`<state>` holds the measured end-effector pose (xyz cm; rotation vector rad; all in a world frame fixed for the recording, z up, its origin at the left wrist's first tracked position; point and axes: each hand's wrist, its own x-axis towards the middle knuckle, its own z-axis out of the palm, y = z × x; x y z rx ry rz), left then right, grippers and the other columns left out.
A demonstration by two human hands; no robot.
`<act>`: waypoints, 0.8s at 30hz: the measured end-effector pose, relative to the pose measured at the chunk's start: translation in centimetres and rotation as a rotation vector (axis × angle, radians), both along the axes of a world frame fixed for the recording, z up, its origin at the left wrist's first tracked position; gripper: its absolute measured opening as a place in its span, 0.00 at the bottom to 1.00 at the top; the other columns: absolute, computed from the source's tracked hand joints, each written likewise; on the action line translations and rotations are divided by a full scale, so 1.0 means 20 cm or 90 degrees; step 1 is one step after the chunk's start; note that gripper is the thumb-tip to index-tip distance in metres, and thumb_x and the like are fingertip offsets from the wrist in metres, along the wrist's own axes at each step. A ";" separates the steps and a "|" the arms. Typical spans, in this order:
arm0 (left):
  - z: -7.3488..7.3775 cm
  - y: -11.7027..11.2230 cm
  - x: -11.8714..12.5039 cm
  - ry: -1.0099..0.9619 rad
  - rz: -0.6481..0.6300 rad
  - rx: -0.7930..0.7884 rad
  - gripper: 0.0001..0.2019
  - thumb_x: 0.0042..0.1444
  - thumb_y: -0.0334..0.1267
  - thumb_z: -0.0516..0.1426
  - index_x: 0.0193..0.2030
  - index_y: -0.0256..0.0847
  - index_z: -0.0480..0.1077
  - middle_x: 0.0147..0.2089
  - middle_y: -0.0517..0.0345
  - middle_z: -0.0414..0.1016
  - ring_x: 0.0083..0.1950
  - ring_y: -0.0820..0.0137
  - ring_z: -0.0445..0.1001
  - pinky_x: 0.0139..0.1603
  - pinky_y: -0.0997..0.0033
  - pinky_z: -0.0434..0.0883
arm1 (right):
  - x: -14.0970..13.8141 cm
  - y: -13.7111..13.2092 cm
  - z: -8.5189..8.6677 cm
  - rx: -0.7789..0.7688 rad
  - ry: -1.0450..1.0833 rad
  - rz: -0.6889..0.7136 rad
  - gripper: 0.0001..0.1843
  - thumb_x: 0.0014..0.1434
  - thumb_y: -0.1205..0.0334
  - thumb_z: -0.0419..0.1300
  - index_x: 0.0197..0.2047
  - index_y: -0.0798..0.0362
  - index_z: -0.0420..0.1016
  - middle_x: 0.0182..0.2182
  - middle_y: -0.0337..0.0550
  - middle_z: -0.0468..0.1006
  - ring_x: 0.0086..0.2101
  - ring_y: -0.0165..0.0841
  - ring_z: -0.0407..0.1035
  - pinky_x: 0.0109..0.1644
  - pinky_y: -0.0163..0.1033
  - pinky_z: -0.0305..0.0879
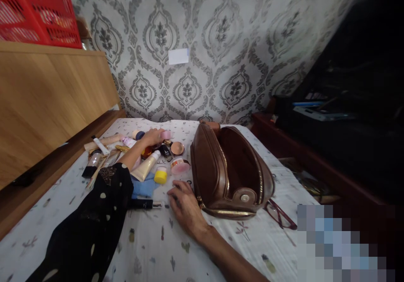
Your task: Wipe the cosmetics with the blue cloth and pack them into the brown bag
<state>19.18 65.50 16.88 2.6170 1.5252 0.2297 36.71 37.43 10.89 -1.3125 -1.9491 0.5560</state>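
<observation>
A: Ok, biggest stuff first?

B: Patterned wall (189, 25) straight across the back. Wooden cabinet (57, 80) hemming in the left, dark mass (356, 88) on the right, too murky to make out. White printed cloth (164, 248) underneath all the loose bits.

A: And after that?

B: Brown bag (206, 172) on the cloth, right of centre, unzipped and gaping, with its left side between the opening and the makeup pile (143, 169). Red slatted basket (57, 19) up on the cabinet, well apart. Black dotted sleeve (91, 219) on the left arm, covering part of the view of the pile.

A: Hands?

B: Right hand (186, 208) down on the printed cloth just beside the bag, grip loose, fingers curled and a bit apart, nothing visible in there. Left hand (152, 137) over the far side of the pile.

A: Small stuff?

B: Glasses (280, 215) by the bag's near right corner. Blue cloth (145, 187) half under the sleeve. Cream tube (145, 168) above that, black tube (143, 204) below. Yellow-lidded jar (160, 176) nearby. Pink round piece (166, 134) right at the left fingertips; honestly can't tell if pinched in that grip or only touched.
</observation>
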 end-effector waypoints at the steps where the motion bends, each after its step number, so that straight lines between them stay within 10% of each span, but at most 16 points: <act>1: 0.01 -0.03 0.01 0.002 -0.007 0.022 0.28 0.58 0.41 0.56 0.66 0.44 0.65 0.54 0.47 0.73 0.60 0.52 0.67 0.59 0.55 0.66 | 0.00 0.00 0.00 -0.001 0.000 0.000 0.12 0.62 0.73 0.55 0.42 0.55 0.79 0.54 0.55 0.72 0.55 0.45 0.65 0.61 0.54 0.65; 10: 0.03 -0.23 0.21 -0.009 -0.191 0.016 0.22 0.55 0.36 0.58 0.58 0.48 0.72 0.56 0.52 0.74 0.62 0.54 0.65 0.64 0.55 0.63 | 0.00 0.01 -0.02 0.017 0.006 -0.002 0.11 0.61 0.73 0.56 0.41 0.53 0.79 0.52 0.52 0.73 0.54 0.44 0.65 0.60 0.52 0.65; 17: 0.06 -0.36 0.23 -0.087 -0.185 0.008 0.19 0.68 0.45 0.47 0.59 0.41 0.69 0.51 0.50 0.75 0.53 0.62 0.73 0.57 0.63 0.69 | 0.00 0.00 -0.01 0.012 0.006 -0.002 0.11 0.61 0.73 0.57 0.43 0.54 0.79 0.53 0.55 0.73 0.55 0.45 0.65 0.61 0.53 0.64; 24: 0.01 -0.72 0.23 -0.079 -0.178 0.030 0.22 0.70 0.53 0.45 0.53 0.44 0.75 0.61 0.47 0.68 0.67 0.55 0.61 0.68 0.54 0.60 | 0.00 0.01 -0.01 0.018 -0.007 -0.006 0.10 0.62 0.72 0.56 0.41 0.54 0.79 0.51 0.52 0.74 0.53 0.44 0.65 0.59 0.50 0.64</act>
